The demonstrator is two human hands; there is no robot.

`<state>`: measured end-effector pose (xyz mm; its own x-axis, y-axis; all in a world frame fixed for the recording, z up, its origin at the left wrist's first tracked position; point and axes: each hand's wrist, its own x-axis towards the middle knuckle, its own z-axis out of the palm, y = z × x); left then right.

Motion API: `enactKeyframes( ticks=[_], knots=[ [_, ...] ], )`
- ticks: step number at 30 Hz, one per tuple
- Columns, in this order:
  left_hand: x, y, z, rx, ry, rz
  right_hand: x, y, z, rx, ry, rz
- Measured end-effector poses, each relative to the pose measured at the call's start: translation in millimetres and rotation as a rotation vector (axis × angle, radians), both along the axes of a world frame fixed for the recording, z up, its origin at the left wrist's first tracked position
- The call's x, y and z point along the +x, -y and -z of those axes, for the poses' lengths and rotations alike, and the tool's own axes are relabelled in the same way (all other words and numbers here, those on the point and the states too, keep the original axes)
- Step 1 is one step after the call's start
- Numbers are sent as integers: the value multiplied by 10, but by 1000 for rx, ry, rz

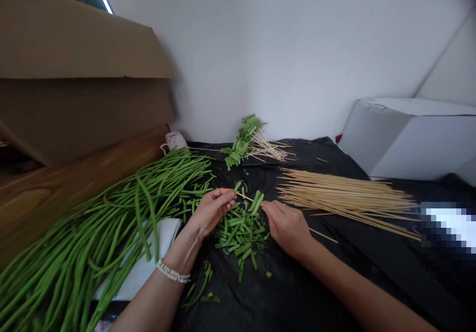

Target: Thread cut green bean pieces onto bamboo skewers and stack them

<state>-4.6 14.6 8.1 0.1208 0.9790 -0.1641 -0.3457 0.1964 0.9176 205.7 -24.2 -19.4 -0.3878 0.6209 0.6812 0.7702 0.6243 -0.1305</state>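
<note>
In the middle of the view my right hand is closed around a thin bamboo skewer, whose tail sticks out behind it to the lower right. Several cut green bean pieces sit crosswise on the skewer just ahead of my right fingers. My left hand, with a beaded bracelet on its wrist, pinches a short green bean piece at the skewer's tip. Beneath both hands lies a loose heap of cut bean pieces.
Long green beans spread across the left. Bare skewers lie at right. Loaded skewers are stacked at the back by the wall. A mug, a cardboard box and a white box stand around the black sheet.
</note>
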Motion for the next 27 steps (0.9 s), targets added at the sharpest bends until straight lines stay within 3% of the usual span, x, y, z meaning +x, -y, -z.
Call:
enactKeyframes(
  ticks=[20,27],
  knots=[
    [0,10,9,-6,-54,67,-53,22,67,-113,-107,-39],
    [149,103,23,103,-247,166,-106,40,21,-87,-56,-43]
  ],
)
